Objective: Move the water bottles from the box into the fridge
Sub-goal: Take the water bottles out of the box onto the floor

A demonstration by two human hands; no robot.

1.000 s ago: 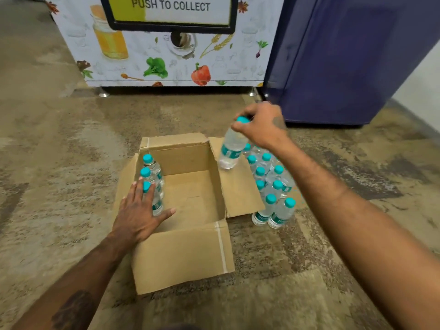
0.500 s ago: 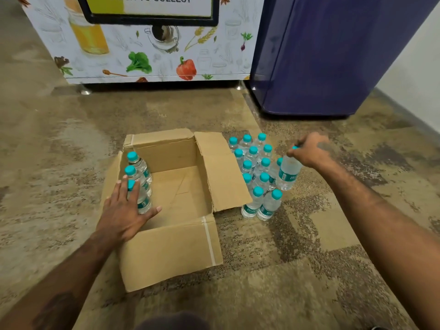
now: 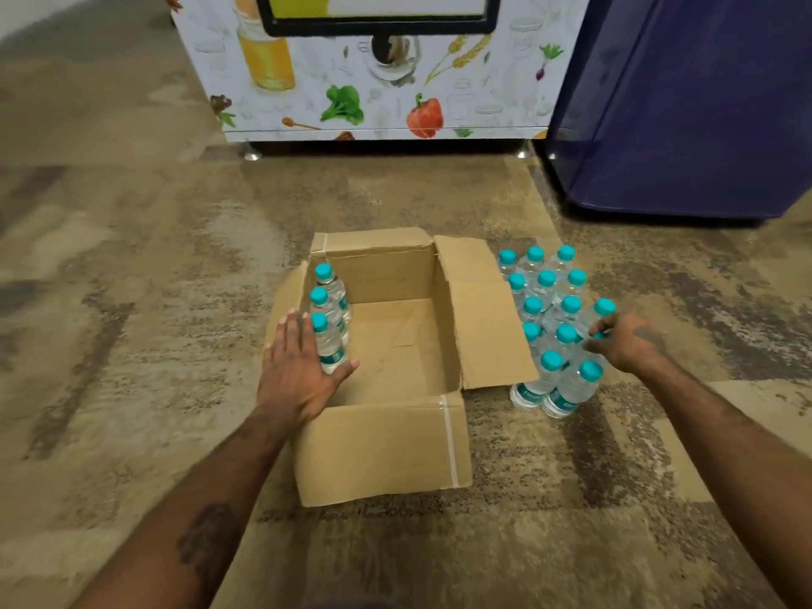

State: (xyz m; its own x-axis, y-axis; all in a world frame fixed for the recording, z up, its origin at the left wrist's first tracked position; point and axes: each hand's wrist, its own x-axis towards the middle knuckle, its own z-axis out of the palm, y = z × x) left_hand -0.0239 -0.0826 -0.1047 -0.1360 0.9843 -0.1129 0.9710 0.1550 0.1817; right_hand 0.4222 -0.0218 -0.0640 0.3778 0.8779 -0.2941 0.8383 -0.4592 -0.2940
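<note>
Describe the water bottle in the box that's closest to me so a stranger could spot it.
Find the open brown cardboard box on the floor; three clear plastic water bottles with teal caps stand in a row along its left wall. Yours is the nearest bottle of that row, the only one right beside the flat left hand.

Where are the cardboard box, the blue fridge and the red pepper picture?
cardboard box (image 3: 378,450), head view, front wall.
blue fridge (image 3: 685,116), head view, side panel.
red pepper picture (image 3: 424,117), head view, pepper's middle.
</note>
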